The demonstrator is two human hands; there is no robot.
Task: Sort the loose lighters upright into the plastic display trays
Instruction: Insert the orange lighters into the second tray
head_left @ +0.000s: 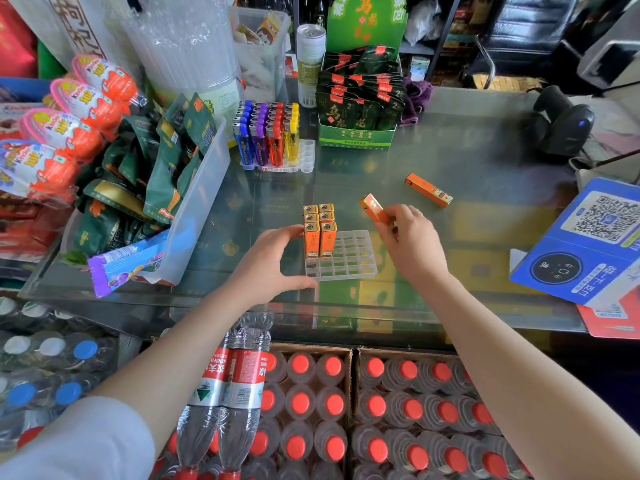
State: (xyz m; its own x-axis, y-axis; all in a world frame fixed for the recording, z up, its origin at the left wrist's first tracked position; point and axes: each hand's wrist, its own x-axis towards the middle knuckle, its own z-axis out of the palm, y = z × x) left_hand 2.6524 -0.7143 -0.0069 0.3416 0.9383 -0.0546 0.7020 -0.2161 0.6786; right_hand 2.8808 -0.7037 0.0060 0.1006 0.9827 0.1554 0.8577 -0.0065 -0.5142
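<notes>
On the glass counter, mid-fill. Far left of centre, rear tray (304, 157) of coloured lighters (266, 133): four colour rows, blue, purple, red, yellow; count per row not readable. Left hand (273, 268) steadying near tray (349, 268), fingers spread against its left edge and the standing lighters (318, 233). Six orange lighters upright, two columns of three, at tray's back left; remaining cells unfilled. Right hand (408, 240) pinching held lighter (375, 209), tilted, above and right of tray. Loose lighter (429, 190) flat farther right, one only. Next move judged: righting held lighter, seating in adjoining empty cell.
</notes>
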